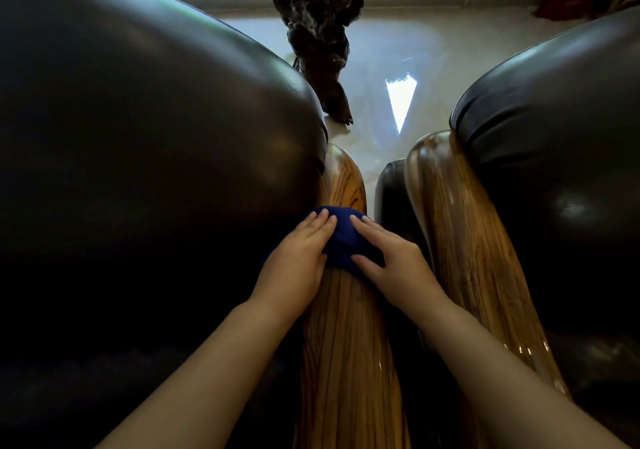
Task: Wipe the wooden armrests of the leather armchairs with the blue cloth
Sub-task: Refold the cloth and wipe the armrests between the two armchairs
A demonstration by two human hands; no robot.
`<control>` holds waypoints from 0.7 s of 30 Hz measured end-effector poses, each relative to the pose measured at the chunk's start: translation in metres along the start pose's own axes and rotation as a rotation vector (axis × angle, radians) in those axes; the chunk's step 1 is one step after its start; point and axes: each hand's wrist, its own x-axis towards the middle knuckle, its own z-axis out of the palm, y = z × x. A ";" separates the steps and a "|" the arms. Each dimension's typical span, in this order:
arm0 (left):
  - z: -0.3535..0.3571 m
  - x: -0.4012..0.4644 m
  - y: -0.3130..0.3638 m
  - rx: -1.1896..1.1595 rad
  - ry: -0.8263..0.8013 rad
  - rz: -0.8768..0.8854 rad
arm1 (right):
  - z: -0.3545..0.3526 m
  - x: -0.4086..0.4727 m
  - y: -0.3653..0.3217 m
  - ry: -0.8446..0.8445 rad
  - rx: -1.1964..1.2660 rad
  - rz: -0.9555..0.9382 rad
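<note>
Blue cloth (341,240) pressed flat under both hands, left hand (294,258) and right hand (391,258), mid-length on left armrest (346,344); stretch toward 12 o'clock and right armrest (467,240) at 3 o'clock likely remain.

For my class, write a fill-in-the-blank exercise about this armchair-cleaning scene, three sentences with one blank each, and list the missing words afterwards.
1. Both hands press a cloth whose colour is ____.
2. The left hand and right hand rest on the cloth, which is draped over the ____ of the two wooden armrests, not the right armrest.
3. The armchair cushions beside the armrests are made of dark ____.

Missing words: blue; left; leather
</note>
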 end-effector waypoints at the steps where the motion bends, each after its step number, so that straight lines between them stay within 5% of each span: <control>1: -0.002 0.003 0.000 -0.003 -0.020 -0.008 | -0.003 0.004 0.001 -0.025 0.002 0.009; 8: -0.016 0.016 0.000 -0.089 -0.089 -0.114 | -0.012 0.018 0.007 -0.125 0.010 0.083; 13: -0.006 0.013 0.009 -0.047 0.044 -0.207 | -0.014 0.017 0.007 -0.126 0.102 0.121; 21: 0.000 0.013 0.023 0.102 0.179 -0.191 | 0.000 0.009 0.004 0.098 0.033 0.055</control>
